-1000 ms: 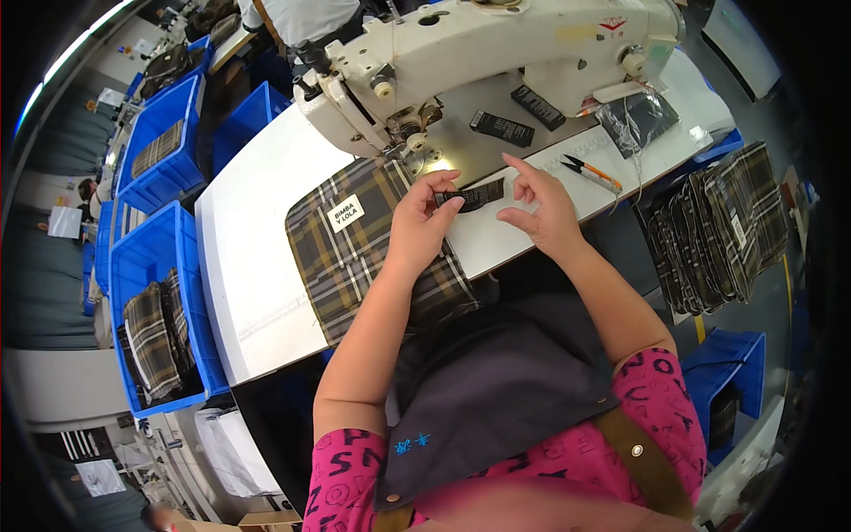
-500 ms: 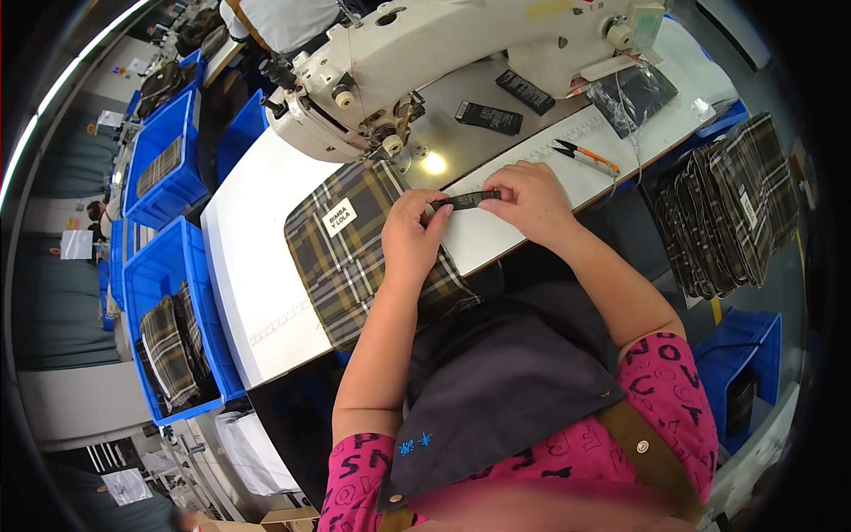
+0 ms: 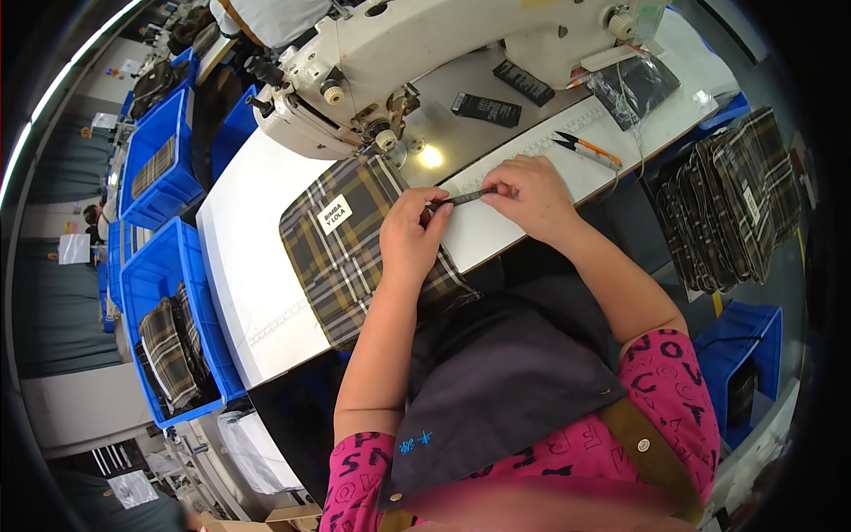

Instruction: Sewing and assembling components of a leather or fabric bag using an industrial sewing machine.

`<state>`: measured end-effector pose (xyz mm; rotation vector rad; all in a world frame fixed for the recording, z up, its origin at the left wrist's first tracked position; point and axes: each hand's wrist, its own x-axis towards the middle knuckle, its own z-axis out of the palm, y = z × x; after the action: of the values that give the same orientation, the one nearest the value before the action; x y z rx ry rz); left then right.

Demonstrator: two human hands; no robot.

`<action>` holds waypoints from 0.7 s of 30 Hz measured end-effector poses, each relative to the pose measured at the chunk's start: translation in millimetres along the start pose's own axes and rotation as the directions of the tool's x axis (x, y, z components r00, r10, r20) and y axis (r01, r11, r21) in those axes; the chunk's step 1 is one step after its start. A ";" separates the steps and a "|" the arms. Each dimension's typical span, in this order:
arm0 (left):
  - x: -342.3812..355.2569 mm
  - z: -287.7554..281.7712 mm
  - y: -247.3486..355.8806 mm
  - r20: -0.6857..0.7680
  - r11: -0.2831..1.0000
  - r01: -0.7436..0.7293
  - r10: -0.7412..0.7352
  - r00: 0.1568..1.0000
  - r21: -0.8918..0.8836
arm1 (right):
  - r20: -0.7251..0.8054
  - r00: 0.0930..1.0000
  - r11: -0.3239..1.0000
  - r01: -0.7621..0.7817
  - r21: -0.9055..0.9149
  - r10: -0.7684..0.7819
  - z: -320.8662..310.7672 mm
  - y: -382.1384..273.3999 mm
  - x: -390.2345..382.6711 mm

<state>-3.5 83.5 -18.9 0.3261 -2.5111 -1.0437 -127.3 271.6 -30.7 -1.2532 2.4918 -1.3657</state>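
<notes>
Between my two hands a small black fabric label [image 3: 464, 197] is stretched, seen nearly edge-on. My left hand [image 3: 413, 232] pinches its left end, and my right hand [image 3: 534, 200] pinches the other end. Under my left wrist lies a plaid cloth piece [image 3: 341, 257] in brown, black and white, with a white patch [image 3: 334, 215] sewn on it. The cloth's far corner reaches the needle area of a cream sewing machine [image 3: 355, 97]. Two bundles of black labels [image 3: 486, 109] lie on the machine bed beyond my hands.
Orange-handled thread snips [image 3: 592, 152] and a clear plastic bag of black pieces [image 3: 631, 89] lie at the right of the white table [image 3: 253, 222]. A stack of plaid pieces [image 3: 731, 204] stands at the right. Blue bins [image 3: 182, 266] line the left side.
The black label has turned from showing its printed face to nearly edge-on, still held at both ends. My hands have barely shifted; the view has moved slightly.
</notes>
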 end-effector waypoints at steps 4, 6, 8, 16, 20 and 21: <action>0.1 1.9 -2.6 -0.013 0.999 -0.052 0.051 0.999 -0.007 | -0.001 1.000 1.000 0.008 -0.013 -0.008 1.4 1.4 -0.4; -0.2 0.1 1.1 0.038 0.998 0.060 -0.062 0.997 0.031 | -0.019 1.000 1.000 0.025 -0.013 -0.025 3.0 3.2 -0.8; 4.9 0.2 3.3 -0.010 0.980 -0.124 0.127 0.992 0.156 | -0.016 1.000 1.000 0.026 -0.015 -0.026 3.3 2.5 -0.9; 20.1 7.8 21.1 -0.010 0.894 -0.365 0.381 0.925 0.261 | -0.003 0.999 0.999 0.034 -0.019 -0.034 1.2 -3.5 2.7; 17.9 8.1 14.7 0.007 0.917 -0.349 0.354 0.935 0.191 | 0.007 1.000 0.998 0.024 -0.053 -0.023 1.4 -5.1 2.6; 17.8 4.3 16.5 0.012 0.920 -0.346 0.349 0.937 0.185 | 0.005 1.000 0.998 0.020 -0.058 -0.019 1.3 -5.7 2.5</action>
<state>-22.3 91.2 -5.0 -0.0610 -2.5270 -0.6655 -124.9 267.5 -26.6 -1.2928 2.5409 -1.3023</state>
